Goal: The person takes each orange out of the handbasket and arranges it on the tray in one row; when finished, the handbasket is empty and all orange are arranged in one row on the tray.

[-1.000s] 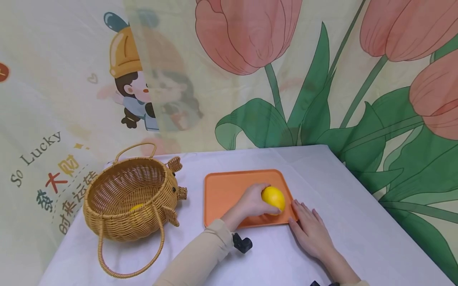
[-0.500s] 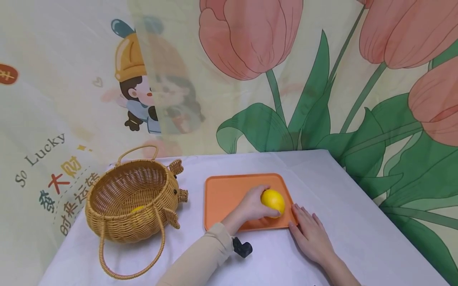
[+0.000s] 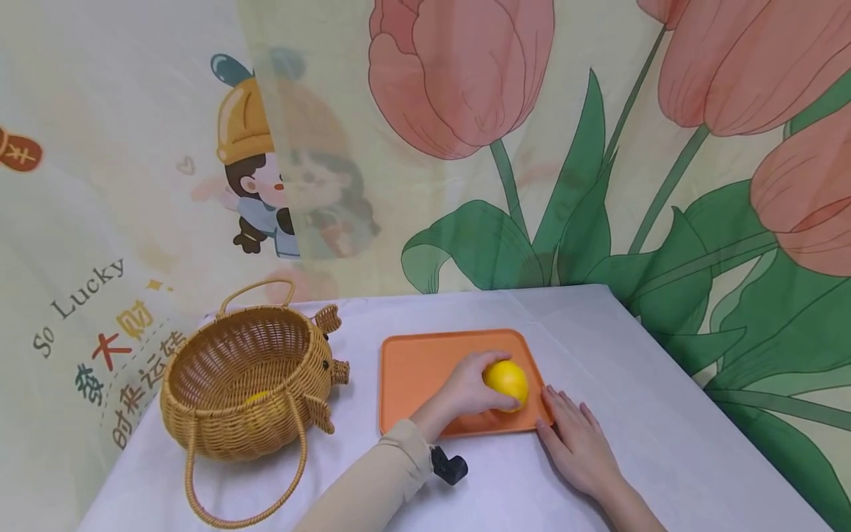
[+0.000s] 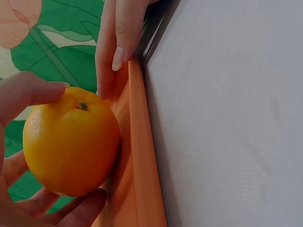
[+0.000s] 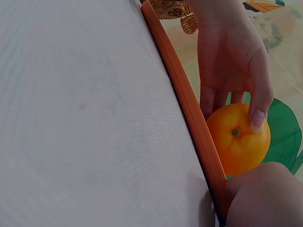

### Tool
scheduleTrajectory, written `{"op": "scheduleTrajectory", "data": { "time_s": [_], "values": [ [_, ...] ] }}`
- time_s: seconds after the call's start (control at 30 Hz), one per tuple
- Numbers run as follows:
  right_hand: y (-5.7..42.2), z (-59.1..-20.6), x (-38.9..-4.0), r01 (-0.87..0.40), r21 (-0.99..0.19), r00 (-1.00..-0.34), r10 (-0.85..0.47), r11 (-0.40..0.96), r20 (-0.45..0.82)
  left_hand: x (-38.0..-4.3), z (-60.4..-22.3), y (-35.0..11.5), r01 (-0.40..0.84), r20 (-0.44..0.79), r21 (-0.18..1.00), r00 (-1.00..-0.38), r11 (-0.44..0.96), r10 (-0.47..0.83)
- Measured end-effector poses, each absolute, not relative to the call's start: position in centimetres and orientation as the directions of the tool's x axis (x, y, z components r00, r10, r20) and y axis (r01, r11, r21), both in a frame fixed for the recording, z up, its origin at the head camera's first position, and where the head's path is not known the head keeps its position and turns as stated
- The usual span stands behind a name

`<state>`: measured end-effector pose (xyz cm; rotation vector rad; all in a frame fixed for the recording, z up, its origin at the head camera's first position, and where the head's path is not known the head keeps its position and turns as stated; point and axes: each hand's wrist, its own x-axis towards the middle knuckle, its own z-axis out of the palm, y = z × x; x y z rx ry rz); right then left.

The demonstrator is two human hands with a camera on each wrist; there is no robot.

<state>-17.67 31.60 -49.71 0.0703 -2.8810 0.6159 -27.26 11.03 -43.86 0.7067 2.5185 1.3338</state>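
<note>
An orange [image 3: 507, 385] is at the right side of the orange tray [image 3: 419, 369]. My left hand [image 3: 473, 384] grips it from the left, thumb on the near side and fingers around the far side. The left wrist view shows the orange [image 4: 71, 142] with its green stem end, close over the tray's floor. My right hand [image 3: 580, 443] rests at the tray's front right corner, fingers stretched along the rim and touching it. From the right wrist, the left thumb lies over the orange [image 5: 236, 146] beside the tray's rim [image 5: 189, 106].
A pig-shaped wicker basket [image 3: 233, 436] stands on the left of the white-covered table [image 3: 572, 318], its near handle hanging down onto the cloth. Something yellow [image 3: 258, 397] lies inside. Behind the table hangs a printed curtain [image 3: 452, 222] with tulips.
The head view has tilted up slightly, so everything sits lower in it. My left hand keeps its grip on the orange, and the right hand stays at the tray's corner.
</note>
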Motion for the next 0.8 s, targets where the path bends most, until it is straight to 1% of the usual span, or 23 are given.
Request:
{"op": "scheduleTrajectory", "data": {
  "time_s": [0.8],
  "values": [
    [31.63,-49.51,-17.47,-0.084,-0.407,-0.983,-0.009,0.910,0.183,-26.95,-43.89,11.03,0.302,0.013,0.806,-0.869,0.509,0.495]
  ]
}}
